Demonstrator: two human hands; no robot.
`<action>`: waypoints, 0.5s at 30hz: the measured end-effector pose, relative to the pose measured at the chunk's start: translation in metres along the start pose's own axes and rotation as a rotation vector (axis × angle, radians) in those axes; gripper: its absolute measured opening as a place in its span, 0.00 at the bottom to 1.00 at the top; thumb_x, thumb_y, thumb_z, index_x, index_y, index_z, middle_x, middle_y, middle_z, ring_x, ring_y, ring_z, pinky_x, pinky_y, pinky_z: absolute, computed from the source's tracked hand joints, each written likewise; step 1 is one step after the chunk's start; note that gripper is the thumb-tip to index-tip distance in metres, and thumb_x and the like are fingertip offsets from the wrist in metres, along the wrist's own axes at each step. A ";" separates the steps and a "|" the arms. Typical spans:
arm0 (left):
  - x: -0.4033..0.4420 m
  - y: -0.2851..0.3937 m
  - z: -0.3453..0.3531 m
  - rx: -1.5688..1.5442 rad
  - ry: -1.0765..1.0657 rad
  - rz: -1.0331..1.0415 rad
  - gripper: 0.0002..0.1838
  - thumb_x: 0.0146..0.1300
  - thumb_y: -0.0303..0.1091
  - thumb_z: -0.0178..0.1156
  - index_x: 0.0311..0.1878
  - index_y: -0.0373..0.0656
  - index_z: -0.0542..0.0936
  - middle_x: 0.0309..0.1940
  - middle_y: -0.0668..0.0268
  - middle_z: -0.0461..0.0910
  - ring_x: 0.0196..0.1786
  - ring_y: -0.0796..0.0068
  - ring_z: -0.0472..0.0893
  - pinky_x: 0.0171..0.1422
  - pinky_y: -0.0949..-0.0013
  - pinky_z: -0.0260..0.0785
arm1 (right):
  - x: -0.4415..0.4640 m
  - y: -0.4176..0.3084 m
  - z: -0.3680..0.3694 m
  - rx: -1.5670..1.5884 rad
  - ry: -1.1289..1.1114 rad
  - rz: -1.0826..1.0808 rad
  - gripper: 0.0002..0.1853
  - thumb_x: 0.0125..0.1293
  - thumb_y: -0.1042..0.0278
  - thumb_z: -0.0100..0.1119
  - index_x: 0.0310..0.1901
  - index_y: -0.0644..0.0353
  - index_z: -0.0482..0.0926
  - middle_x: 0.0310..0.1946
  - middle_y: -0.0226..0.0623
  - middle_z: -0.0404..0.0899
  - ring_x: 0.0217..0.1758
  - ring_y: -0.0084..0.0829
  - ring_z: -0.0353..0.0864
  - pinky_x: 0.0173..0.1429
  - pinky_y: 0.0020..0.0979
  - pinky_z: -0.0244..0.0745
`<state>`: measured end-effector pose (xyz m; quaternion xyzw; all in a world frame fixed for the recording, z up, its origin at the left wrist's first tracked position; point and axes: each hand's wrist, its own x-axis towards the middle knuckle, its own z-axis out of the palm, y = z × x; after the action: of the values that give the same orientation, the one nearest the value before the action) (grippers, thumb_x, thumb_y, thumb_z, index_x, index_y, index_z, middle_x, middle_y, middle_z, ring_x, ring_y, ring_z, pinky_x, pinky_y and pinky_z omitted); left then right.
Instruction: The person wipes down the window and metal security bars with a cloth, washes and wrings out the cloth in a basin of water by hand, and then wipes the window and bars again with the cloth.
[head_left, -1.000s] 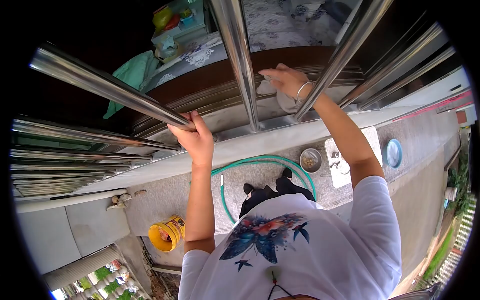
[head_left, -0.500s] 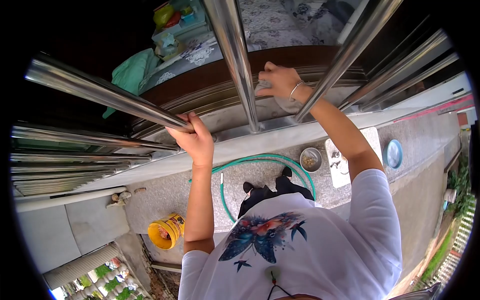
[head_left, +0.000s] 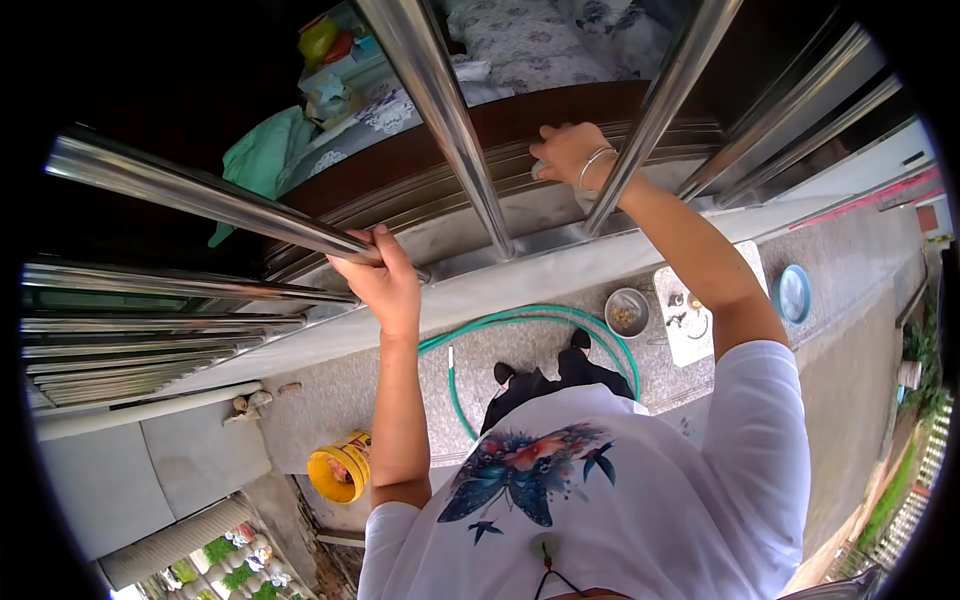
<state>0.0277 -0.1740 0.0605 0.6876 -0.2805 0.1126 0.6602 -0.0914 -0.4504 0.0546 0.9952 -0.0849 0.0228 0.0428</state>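
My left hand is wrapped round the lower end of a shiny metal bar, one of several in front of a window. My right hand reaches between two other bars to the brown window frame track. Its fingers are curled on a greyish cloth, mostly hidden beneath them. A bracelet circles the right wrist. The bars stand on a metal rail along the light sill. Behind the frame lie a green cloth and patterned fabric.
Below on the paved ground are a green hose, a yellow bucket, a metal bowl, a white board with dark figures and a blue basin. A pale pipe runs along the left wall.
My right hand has shifted along the track, slightly right and up from half a second ago, its fingers more curled than at first. The left hand keeps its hold. The view has tilted slightly.
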 end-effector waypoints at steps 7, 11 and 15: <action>0.004 -0.008 -0.001 0.044 -0.013 0.094 0.12 0.67 0.23 0.54 0.45 0.39 0.59 0.25 0.63 0.71 0.19 0.81 0.70 0.22 0.77 0.65 | -0.015 0.061 0.010 -0.272 -0.392 0.277 0.15 0.62 0.58 0.59 0.48 0.53 0.83 0.48 0.38 0.82 0.47 0.40 0.83 0.46 0.41 0.79; 0.003 -0.009 -0.003 0.046 -0.020 0.042 0.12 0.66 0.25 0.56 0.44 0.38 0.62 0.29 0.62 0.71 0.24 0.74 0.71 0.32 0.72 0.66 | -0.023 0.073 0.008 -0.478 -0.514 0.461 0.17 0.60 0.60 0.65 0.50 0.52 0.84 0.51 0.33 0.83 0.51 0.40 0.84 0.48 0.48 0.80; 0.004 -0.008 -0.004 0.052 -0.025 0.008 0.12 0.65 0.27 0.58 0.43 0.37 0.64 0.32 0.60 0.72 0.30 0.68 0.74 0.41 0.68 0.68 | -0.032 0.057 0.011 -0.539 -0.571 0.500 0.19 0.61 0.59 0.64 0.53 0.51 0.83 0.56 0.35 0.80 0.57 0.40 0.80 0.52 0.48 0.78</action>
<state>0.0357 -0.1709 0.0564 0.7049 -0.2883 0.1137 0.6381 -0.1324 -0.5015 0.0467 0.8639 -0.3337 -0.2655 0.2680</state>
